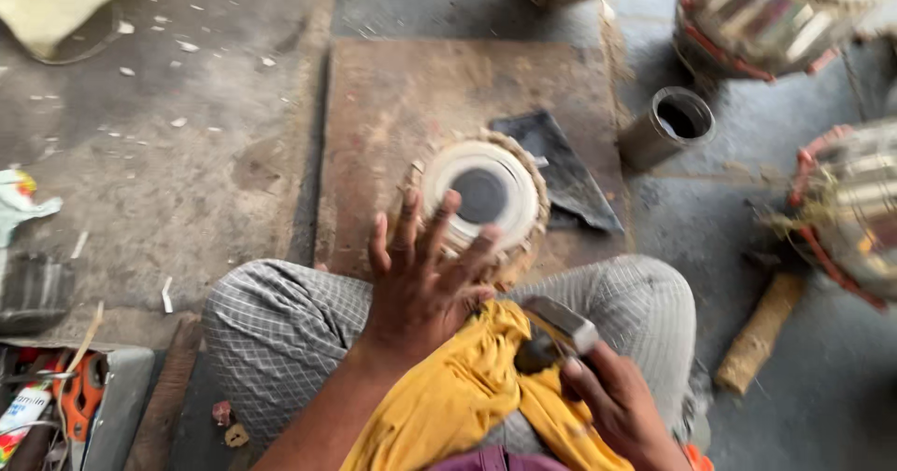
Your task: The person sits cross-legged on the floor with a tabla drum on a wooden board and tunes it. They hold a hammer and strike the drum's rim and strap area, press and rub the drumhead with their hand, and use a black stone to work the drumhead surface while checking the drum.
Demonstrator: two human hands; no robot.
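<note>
1. Drum (486, 200) stands upright on a brown slab (392, 97) on the floor, just in front of the person's crossed legs, its white head with the black centre spot facing up.
2. Left hand (420, 284) is released, fingers spread, fingertips resting on the near rim of the drum head.
3. Right hand (612, 401) is clenched around a small hammer (561, 326), held just above a yellow cloth (467, 387) on the lap.
4. Judging by this, the head is fitted and laced; striking or tuning seems underway, not finished.
5. Room is tight: a dark wedge-shaped plate (561, 167) touches the drum's right side, a metal cylinder (668, 125) sits near, and 3 other drums (775, 13) crowd the right edge.
</note>
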